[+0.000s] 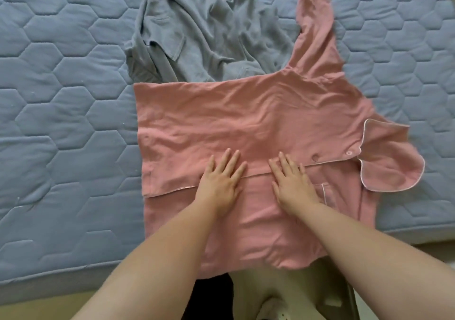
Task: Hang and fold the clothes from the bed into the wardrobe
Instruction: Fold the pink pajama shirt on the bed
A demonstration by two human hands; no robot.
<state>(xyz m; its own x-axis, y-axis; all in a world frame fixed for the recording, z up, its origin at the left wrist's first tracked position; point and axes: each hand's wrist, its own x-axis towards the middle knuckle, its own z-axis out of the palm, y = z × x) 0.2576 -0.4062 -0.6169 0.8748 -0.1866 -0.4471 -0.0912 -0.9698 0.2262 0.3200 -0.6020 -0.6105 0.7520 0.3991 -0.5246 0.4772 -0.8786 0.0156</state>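
A pink pajama shirt (246, 132) lies spread at frame centre on the blue quilted bed (61, 98). Left hand (220, 182) and right hand (294, 185) press it flat, fingers straight, slightly spread. A crumpled grey garment (197, 36) lies above it.

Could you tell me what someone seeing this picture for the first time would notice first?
A pink buttoned top lies spread across the blue quilted bed, with the left hand and the right hand pressed flat on its middle, side by side. Just beyond it sits a crumpled grey garment, against its far edge.
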